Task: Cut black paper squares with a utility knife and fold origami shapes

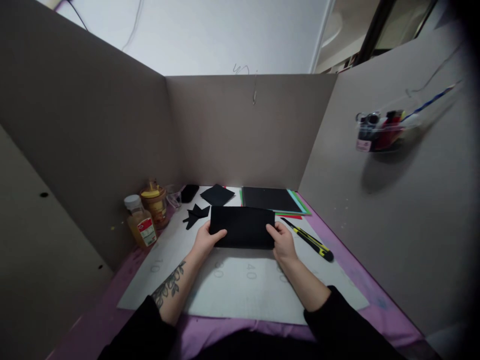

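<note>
A black sheet of paper (pixel 242 227), seemingly folded into a rectangle, is held up level between my two hands above the white board (pixel 232 295). My left hand (pixel 207 237) pinches its left edge, thumb on the near face. At the opposite edge, my right hand (pixel 281 240) grips it the same way. Behind the paper's left end lies a black folded paper shape (pixel 196 216) with pointed parts. A black paper square (pixel 217 195) rests farther back. To the right of my right hand is a black and yellow utility knife (pixel 309 240).
A stack of coloured sheets topped with black paper (pixel 270 198) lies at the back right. At left stand a capped bottle (pixel 140 222), a brown jar (pixel 155 205) and a clear cup (pixel 174 196). Grey panels (pixel 247 130) enclose three sides; a clear holder (pixel 386 132) hangs on the right one.
</note>
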Demonstrator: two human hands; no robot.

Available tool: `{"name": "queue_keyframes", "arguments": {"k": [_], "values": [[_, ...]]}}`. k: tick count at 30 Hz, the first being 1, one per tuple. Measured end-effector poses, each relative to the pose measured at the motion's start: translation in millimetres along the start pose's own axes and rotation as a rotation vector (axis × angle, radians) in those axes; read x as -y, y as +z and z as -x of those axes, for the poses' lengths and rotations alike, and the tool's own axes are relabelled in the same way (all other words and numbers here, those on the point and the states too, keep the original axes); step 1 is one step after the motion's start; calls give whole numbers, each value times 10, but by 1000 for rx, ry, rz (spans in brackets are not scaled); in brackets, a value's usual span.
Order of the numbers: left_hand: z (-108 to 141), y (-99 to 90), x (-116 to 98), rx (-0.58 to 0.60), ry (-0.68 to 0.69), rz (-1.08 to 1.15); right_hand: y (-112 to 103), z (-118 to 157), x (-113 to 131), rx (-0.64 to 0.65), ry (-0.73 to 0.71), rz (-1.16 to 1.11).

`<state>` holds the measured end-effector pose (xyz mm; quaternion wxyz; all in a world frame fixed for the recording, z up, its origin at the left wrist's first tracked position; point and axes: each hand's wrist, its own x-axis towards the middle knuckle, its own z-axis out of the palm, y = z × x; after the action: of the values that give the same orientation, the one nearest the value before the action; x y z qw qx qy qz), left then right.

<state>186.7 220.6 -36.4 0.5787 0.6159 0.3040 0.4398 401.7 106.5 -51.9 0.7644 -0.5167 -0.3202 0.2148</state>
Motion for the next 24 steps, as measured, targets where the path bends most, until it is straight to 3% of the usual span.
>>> {"name": "queue_keyframes", "arguments": {"k": [3,7,13,24], "values": [[-24,-18,72,-10,-64,0,-7,9,39,73,114,-40],[-33,-21,119,22,-72,35,-22,-4,55,42,168,-28],[-42,-10,135,17,-66,92,-43,-6,41,15,117,7],[-13,13,101,-63,65,-211,-93,-27,-79,-36,26,127]]}}
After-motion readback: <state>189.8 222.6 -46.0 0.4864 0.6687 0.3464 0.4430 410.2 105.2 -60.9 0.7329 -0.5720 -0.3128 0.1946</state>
